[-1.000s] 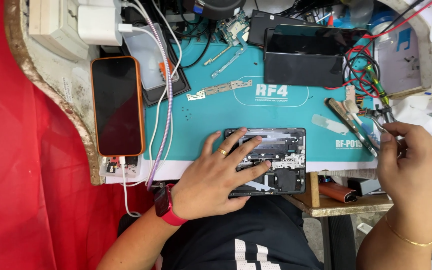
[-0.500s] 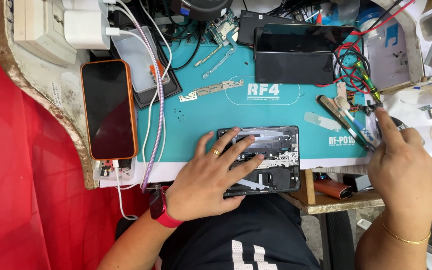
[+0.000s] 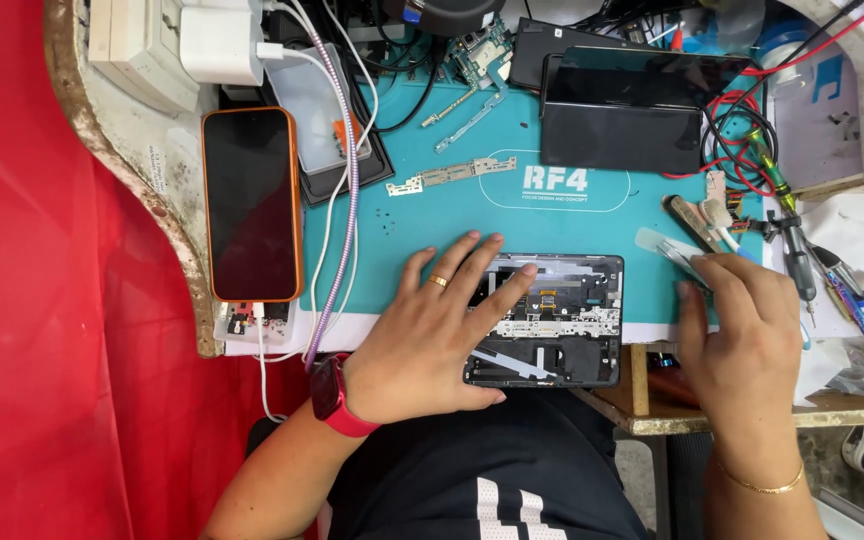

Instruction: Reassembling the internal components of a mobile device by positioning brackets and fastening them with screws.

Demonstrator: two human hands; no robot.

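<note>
1. I am looking down on a crowded repair bench (image 3: 152, 190) covered by a teal work mat (image 3: 422, 230); loose metal strips, cables and tools lie all round it, and a red cloth hangs at the left.

2. The opened phone (image 3: 562, 320), back off and circuit boards bare, lies at the near edge of the mat, and part of it reaches past the mat edge toward my lap.

3. My left hand (image 3: 432, 340) lies flat on the opened phone, palm down, fingers (image 3: 507, 290) spread and stretched over its upper left part. It grips nothing; it only presses the phone down. A ring sits on one finger and a red watch (image 3: 337, 397) on the wrist.

4. My right hand (image 3: 742, 340) rests at the right edge of the mat, knuckles up, fingers curled loosely round a pair of tweezers (image 3: 667, 250) whose tips point up and left. I cannot tell how firmly they are held.

5. Risks as I judge them: the phone sits close to the bench edge, so a shove from the left palm could tip it off. Bare fingertips on the boards could smear or bend small parts. The tweezer tips, swung carelessly, could scratch a board. The loose screws (image 3: 392, 215) nearby could scatter if the hand sweeps.

6. The orange-cased phone (image 3: 250, 205) on its charging cable (image 3: 352, 190) lies well apart at the left.
</note>
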